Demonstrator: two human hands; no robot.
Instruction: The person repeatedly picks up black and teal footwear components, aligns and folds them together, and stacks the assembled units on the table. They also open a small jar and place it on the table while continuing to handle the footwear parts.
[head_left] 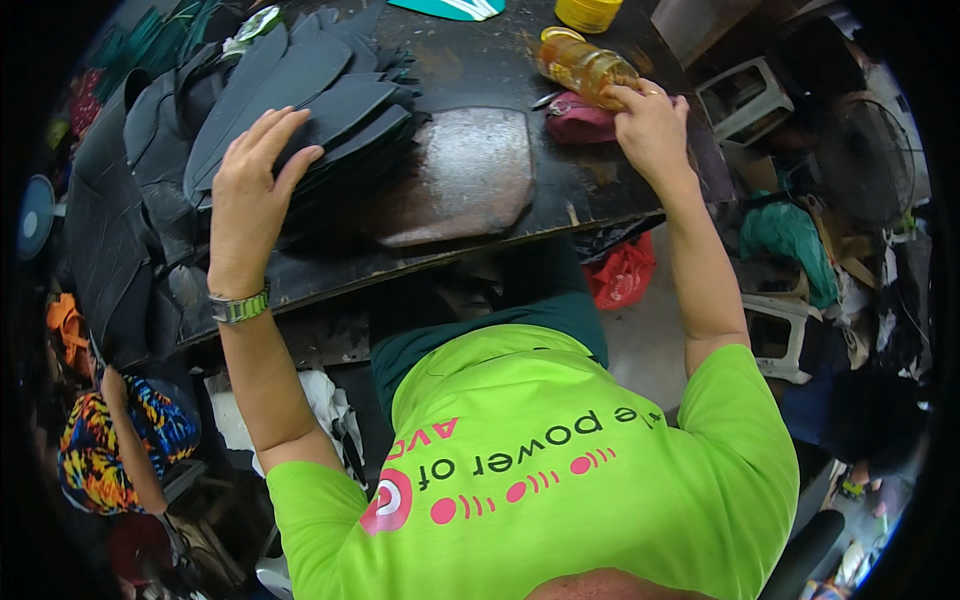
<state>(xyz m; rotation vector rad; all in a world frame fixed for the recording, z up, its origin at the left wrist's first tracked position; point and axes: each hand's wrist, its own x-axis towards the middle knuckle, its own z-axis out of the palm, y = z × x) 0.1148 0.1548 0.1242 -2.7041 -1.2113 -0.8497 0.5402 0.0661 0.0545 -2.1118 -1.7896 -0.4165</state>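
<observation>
My left hand [252,185] is over a fanned stack of black, leaf-shaped flat pieces [290,75] at the left of the dark table. Its fingers are stretched out and the thumb stands apart; it grips nothing. At the table's right side, the fingers of my right hand [650,125] close on the near end of a clear jar [585,65] with amber contents. The jar is tilted, its far end pointing up and left. Beside it, just under my fingers, lies a maroon pouch [580,120]. Part of the jar's near end is hidden by my fingers.
A worn board [475,165] lies mid-table, between my hands. Beyond the jar stands a yellow container [588,12], with a teal and white piece [450,8] at the far edge. Larger black sheets [110,220] hang over the left edge. Stools [745,100] and a fan [865,155] stand right.
</observation>
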